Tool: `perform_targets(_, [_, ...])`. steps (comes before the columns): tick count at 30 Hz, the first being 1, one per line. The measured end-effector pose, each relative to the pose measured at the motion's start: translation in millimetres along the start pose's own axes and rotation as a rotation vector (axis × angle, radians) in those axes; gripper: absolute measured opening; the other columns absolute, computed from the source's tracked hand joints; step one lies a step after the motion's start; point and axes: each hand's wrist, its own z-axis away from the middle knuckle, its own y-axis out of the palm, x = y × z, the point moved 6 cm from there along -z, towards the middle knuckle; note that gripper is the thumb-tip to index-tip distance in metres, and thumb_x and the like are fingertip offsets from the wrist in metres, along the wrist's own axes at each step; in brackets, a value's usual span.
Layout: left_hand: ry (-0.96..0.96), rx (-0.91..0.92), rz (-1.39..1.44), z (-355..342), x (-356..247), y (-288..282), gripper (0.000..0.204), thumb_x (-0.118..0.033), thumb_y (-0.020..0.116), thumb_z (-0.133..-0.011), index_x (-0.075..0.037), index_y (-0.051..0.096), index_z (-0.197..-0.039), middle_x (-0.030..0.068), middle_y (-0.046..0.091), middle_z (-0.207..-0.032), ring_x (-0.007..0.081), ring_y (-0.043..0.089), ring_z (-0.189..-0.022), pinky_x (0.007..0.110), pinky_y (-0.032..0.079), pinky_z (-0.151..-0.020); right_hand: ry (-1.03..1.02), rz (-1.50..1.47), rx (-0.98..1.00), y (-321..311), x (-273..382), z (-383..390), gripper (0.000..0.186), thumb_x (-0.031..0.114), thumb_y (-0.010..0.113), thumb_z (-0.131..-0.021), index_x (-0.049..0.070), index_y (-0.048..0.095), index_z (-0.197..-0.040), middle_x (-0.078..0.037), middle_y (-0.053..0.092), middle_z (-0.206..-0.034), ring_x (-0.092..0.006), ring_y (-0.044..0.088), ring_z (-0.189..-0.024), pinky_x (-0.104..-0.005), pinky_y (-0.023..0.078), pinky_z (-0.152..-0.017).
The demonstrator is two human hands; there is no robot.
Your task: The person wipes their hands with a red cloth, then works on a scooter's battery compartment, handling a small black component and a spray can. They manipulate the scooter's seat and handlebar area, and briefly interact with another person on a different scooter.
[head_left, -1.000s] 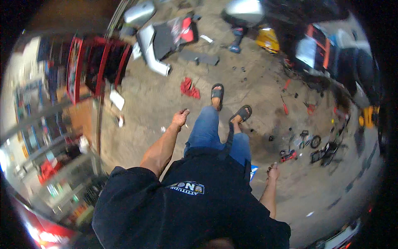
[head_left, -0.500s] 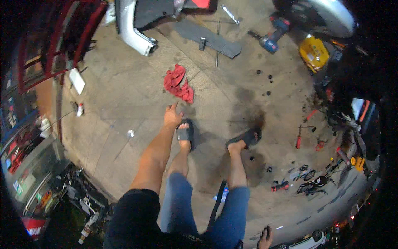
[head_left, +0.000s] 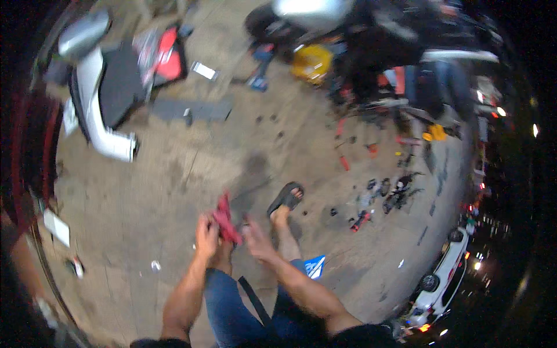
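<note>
Bunched in my left hand [head_left: 207,235] is a red cloth [head_left: 228,225], held up in front of my body with one end pointing upward and the rest hanging to the right. The fingers of that hand are closed on it. Just right of the cloth, my right hand [head_left: 259,240] is raised with its fingers curled. A small dark thing seems to be in its fingertips, too smeared by motion to name. My sandalled foot [head_left: 286,200] stands beyond the hands, and the other foot is mostly hidden behind the cloth and left hand.
A drill [head_left: 260,66] and a yellow container [head_left: 312,62] lie ahead near a motorcycle wheel. Silver and dark body panels [head_left: 107,130] rest at the far left. Loose parts and tools [head_left: 397,194] are scattered at right. A white car [head_left: 444,275] stands beyond, far right.
My left hand has picked the red cloth up off the floor. The right hand has come up from the lower edge to beside it. The view has swung to the right.
</note>
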Motion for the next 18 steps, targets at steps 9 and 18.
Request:
perform_targets(9, [-0.122,0.364,0.803,123,-255,117,0.051,-0.050,0.048,-0.100,-0.014,0.051,-0.136,0.0039,0.060,-0.126,0.0204,0.058,-0.114,0.036,0.046,-0.098,0.057,-0.656,-0.137,-52,184,93,0.069,0.056,0.040,-0.100,0.002,0.043,-0.143,-0.016,0.054,-0.135,-0.0319,0.051,-0.123,-0.0397,0.038,-0.107])
perform_targets(18, [-0.131,0.794,0.545,157,-382,176,0.060,-0.059,0.039,-0.100,-0.015,0.051,-0.140,0.0045,0.056,-0.133,0.0229,0.053,-0.120,0.040,0.040,-0.105,-0.061,-0.670,-0.456,-166,243,124,0.066,0.051,0.047,-0.099,0.001,0.045,-0.142,-0.021,0.059,-0.129,-0.0388,0.056,-0.118,-0.0412,0.040,-0.106])
